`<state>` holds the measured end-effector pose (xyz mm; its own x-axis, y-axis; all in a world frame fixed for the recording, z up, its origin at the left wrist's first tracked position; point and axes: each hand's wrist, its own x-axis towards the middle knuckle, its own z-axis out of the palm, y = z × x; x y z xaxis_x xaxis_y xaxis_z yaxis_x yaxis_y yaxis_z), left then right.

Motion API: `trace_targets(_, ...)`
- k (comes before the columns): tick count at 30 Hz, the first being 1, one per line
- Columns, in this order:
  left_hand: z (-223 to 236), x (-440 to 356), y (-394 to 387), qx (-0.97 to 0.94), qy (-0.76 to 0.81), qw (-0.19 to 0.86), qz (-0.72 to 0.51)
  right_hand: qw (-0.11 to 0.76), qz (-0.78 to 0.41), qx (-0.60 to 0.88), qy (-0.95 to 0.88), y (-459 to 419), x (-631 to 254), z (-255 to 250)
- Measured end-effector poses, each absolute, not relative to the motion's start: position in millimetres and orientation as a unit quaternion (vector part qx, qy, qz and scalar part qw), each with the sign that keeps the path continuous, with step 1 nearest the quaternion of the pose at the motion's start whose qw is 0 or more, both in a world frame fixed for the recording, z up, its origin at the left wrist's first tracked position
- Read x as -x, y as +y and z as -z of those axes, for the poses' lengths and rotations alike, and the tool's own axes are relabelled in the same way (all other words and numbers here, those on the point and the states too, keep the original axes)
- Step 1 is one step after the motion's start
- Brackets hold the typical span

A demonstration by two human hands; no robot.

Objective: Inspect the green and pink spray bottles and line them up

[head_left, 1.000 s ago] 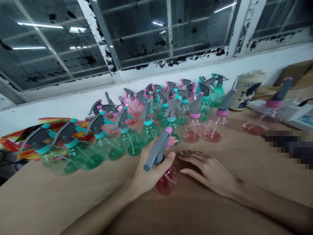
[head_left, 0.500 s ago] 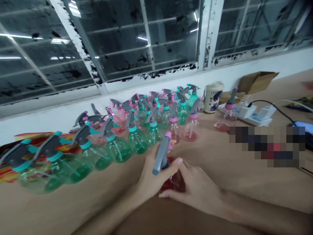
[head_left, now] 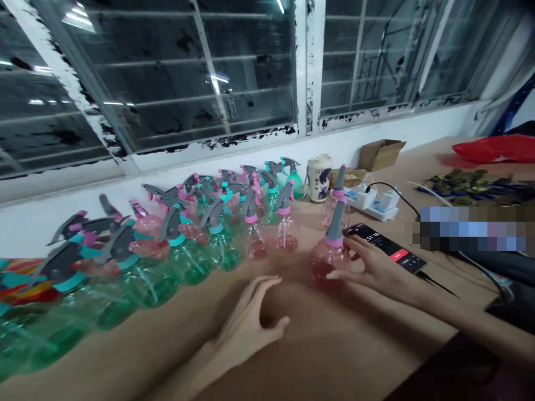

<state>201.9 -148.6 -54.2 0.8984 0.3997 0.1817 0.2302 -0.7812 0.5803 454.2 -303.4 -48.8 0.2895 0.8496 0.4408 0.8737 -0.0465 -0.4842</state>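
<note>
- The windows [head_left: 251,67] stand at the far side, behind the surface [head_left: 125,356], which carries everything else.
- The crowd of spray bottles [head_left: 188,259], with green or pink-red liquid, runs from near left toward the far middle.
- The left hand [head_left: 248,317] is off every bottle, at near centre. Its grip is empty and spread, thumb well apart from the curved fingers.
- The right hand [head_left: 378,270] alone has the red spray bottle [head_left: 324,262], so its steadiness seems to depend on that hand.
- That grip is partly open, as wide as the bottle needs: the thumb presses the near side of the body, while the fingers curl at the right side, just below the pink collar [head_left: 334,242].
- The held bottle is right of centre, upright, apart from the main crowd; whether its base bears fully on the surface, I cannot tell.
- Just behind it stands another pink-collared bottle [head_left: 340,179], partly hidden.
- The power strip [head_left: 378,210] lies at far right.
- The phone [head_left: 388,248] lies just right of the held bottle, beside the fingers.
</note>
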Motion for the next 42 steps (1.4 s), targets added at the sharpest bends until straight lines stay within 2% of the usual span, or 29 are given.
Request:
trace_targets(6,61,-200,-125,-0.924,0.244,0.212,-0.202,0.342,0.054,0.736,-0.582,-279,-499,47)
trace_targets(15,61,-197,-115,-0.908,0.291,0.238,-0.183,0.255,0.122,0.786,-0.55,-248,-510,34)
trace_targets(21,59,-196,-117,-0.912,0.291,0.23,-0.174,0.246,0.146,0.794,-0.536,-235,-512,38)
trace_targets(35,59,-196,-117,-0.902,0.312,0.239,-0.178,0.336,0.147,0.803,-0.469,-231,-497,35)
trace_targets(42,63,-195,-115,-0.892,0.317,0.269,-0.177,0.41,0.18,0.808,-0.384,-251,-542,26)
